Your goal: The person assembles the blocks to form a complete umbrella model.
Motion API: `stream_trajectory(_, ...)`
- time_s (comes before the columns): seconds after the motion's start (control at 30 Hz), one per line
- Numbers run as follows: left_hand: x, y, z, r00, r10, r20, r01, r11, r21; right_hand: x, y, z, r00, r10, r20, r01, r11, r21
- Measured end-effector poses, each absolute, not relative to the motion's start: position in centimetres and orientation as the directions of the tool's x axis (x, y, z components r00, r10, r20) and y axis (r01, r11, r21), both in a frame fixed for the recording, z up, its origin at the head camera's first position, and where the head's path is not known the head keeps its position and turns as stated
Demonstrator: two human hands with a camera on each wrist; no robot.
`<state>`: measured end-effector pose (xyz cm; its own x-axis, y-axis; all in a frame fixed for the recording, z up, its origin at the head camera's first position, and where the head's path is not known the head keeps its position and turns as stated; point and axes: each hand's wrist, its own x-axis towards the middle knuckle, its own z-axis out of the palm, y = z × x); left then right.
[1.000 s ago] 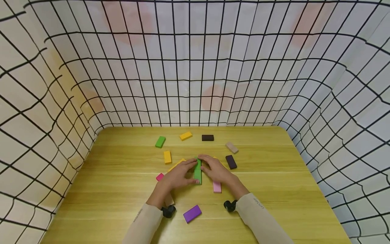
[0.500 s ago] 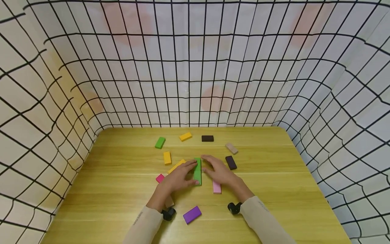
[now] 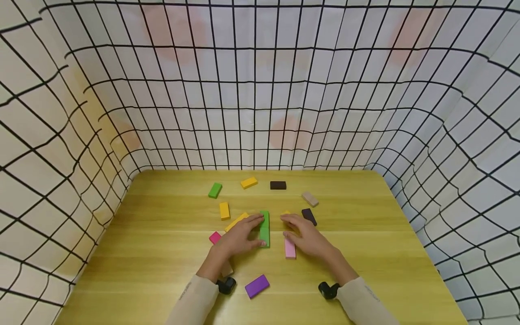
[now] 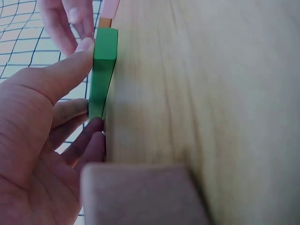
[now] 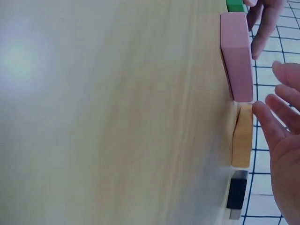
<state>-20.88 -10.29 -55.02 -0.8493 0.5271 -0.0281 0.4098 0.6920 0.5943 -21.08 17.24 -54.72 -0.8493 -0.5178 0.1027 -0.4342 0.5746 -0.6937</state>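
Note:
Two green blocks (image 3: pixel 265 230) lie end to end on the table, a faint seam between them. My left hand (image 3: pixel 242 234) rests along their left side, thumb at the near end and fingertips towards the far end; the left wrist view shows the thumb touching a green block (image 4: pixel 104 65). My right hand (image 3: pixel 309 235) hovers apart from the green, with its fingers relaxed and holding nothing. Below it lie a pink block (image 3: pixel 290 249) and a partly hidden yellow block (image 5: pixel 242 136). Whether the right fingers touch either cannot be told.
A yellow block (image 3: pixel 236 222), a red block (image 3: pixel 215 237) and a brown block (image 3: pixel 227 268) lie around my left hand. A purple block (image 3: pixel 257 286) is nearer me. Black blocks (image 3: pixel 309 216) and others stand farther back. Black wire mesh (image 3: pixel 260 108) encloses the table.
My right hand has moved right, away from the green blocks, to above the pink and yellow blocks. The left hand has stayed at the green blocks.

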Motion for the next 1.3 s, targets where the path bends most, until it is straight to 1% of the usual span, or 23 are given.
stream_trajectory(0.13, -21.0, -10.3, -54.9, -0.85, 0.525, -0.025, 0.408, 0.688, 0.6, -20.3, 17.8, -54.4, -0.851, -0.522, 0.06, -0.421, 0.609, -0.672)
stream_trajectory(0.3, -20.9, -10.3, -54.9, -0.85, 0.526, -0.034, 0.396, 0.679, 0.618, -19.3, 18.3, -54.2, -0.857, -0.514, -0.038, -0.38, 0.679, -0.628)
stream_trajectory(0.4, -21.0, -10.3, -54.9, -0.85, 0.525, -0.04, 0.392, 0.682, 0.618, -18.8, 18.7, -54.1, -0.853, -0.518, -0.058, -0.386, 0.703, -0.597)
stream_trajectory(0.57, -21.2, -10.3, -55.1, -0.85, 0.524, -0.043, 0.394, 0.689, 0.609, -18.0, 19.2, -54.1, -0.839, -0.544, -0.029, -0.424, 0.687, -0.59)
stream_trajectory(0.73, -21.2, -10.3, -55.2, -0.847, 0.529, -0.045, 0.396, 0.687, 0.609, -17.4, 19.5, -54.4, -0.837, -0.547, -0.012, -0.436, 0.681, -0.587)
stream_trajectory(1.13, -21.2, -10.3, -55.5, -0.853, 0.521, -0.036, 0.391, 0.684, 0.616, -17.5, 19.2, -55.1, -0.831, -0.554, 0.047, -0.47, 0.656, -0.591)
stream_trajectory(1.3, -21.2, -10.3, -55.5, -0.854, 0.52, -0.029, 0.39, 0.676, 0.625, -17.4, 18.4, -55.2, -0.832, -0.548, 0.086, -0.475, 0.624, -0.621)
